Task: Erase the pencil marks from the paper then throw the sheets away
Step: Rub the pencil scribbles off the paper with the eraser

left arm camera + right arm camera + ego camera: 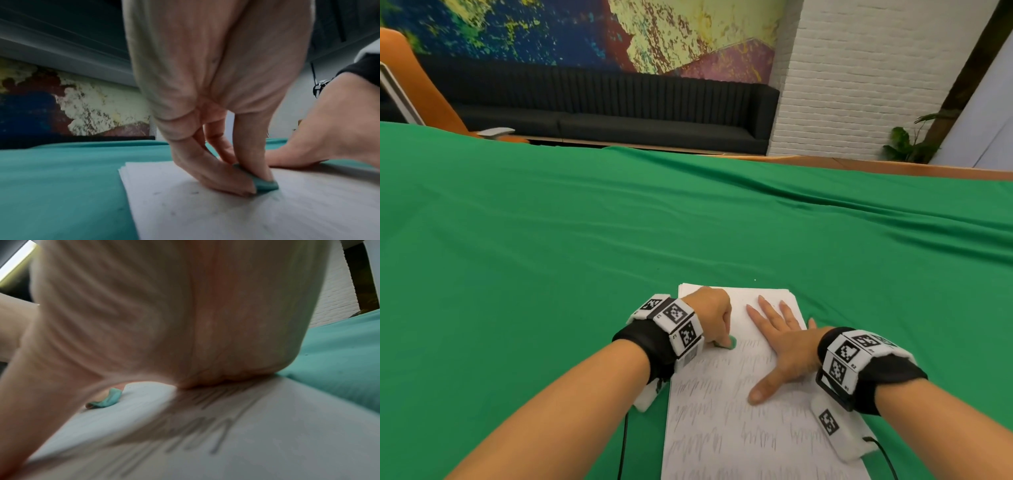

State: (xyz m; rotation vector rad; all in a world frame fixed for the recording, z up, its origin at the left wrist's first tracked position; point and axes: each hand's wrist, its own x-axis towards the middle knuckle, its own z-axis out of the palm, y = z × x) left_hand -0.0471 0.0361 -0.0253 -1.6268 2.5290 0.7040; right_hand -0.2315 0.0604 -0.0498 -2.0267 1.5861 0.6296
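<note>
A stack of white sheets [739, 428] lies on the green tablecloth near me, covered with rows of grey pencil scribbles [722, 442]. My left hand [714, 315] pinches a small green eraser [731, 342] and presses it down on the top sheet. In the left wrist view the eraser [266, 185] sits between thumb and fingertips, touching the paper [226, 214]. My right hand [779, 346] lies flat on the paper with fingers spread, holding it down. The right wrist view shows my palm [164, 313] on the sheet [267, 443], the pencil marks [222, 426] and the eraser [108, 400].
The green cloth [585, 240] covers the whole table around the stack. A black bench [602, 113] runs along the painted wall beyond the far edge. An orange chair [417, 89] stands at the far left and a plant [907, 140] at the far right.
</note>
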